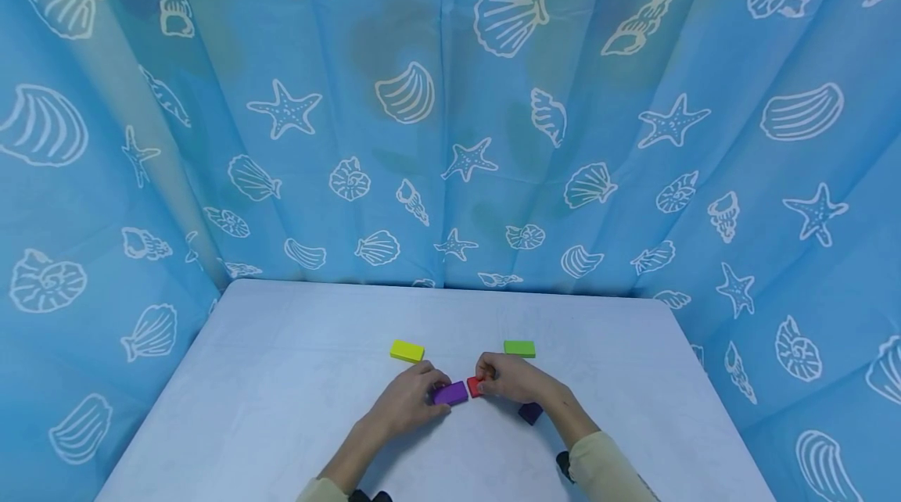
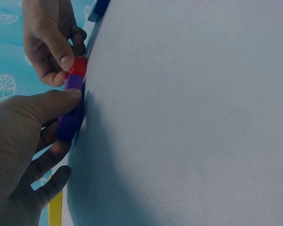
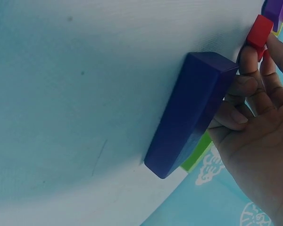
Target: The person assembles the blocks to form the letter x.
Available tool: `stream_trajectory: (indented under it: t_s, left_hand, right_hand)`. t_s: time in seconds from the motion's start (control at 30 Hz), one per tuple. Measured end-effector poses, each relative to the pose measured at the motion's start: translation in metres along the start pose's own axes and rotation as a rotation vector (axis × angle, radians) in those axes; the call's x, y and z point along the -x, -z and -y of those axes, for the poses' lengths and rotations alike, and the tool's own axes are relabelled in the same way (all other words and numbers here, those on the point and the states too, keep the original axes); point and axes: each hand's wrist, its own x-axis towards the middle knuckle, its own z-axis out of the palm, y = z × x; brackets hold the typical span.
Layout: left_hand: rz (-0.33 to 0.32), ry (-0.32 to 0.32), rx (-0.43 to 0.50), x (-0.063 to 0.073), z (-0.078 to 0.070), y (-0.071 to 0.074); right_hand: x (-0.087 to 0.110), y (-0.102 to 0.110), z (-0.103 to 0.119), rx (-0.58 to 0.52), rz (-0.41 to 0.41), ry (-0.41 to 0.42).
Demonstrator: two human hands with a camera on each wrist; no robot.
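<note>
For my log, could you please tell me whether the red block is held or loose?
Held: the right hand pinches the red block between thumb and fingers.

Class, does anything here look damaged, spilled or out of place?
Little stands out: a thin dark line and specks mark the tabletop near the dark blue block, perhaps creases or dirt. The held purple block and red block look undamaged.

There is one bright yellow oblong block (image 1: 407, 351), one light green oblong block (image 1: 519, 349), one purple oblong block (image 1: 453, 393), one dark blue oblong block (image 3: 188, 117) and one red flat-sided block (image 3: 260, 31). That makes five blocks. There are two bare hands: one left hand (image 1: 408, 402) and one right hand (image 1: 518, 379). There are two pale cloth sleeves (image 1: 608, 467) and one white table (image 1: 317, 330).
</note>
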Motion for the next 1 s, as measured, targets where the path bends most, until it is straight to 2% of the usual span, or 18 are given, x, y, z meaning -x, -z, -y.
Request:
stream_trajectory:
  t_s: [0.53, 1.0]
  left_hand:
    - [0.003, -0.006, -0.016, -0.0045, -0.0013, -0.0008]
    - [-0.022, -0.042, -0.048, -0.0062, -0.0015, -0.0050]
  right_hand:
    - [-0.0028, 0.0003, -0.0033, 0.009, 0.004, -0.003]
    - [-0.0023, -0.0008, -0.0032, -0.018, 0.012, -0.009]
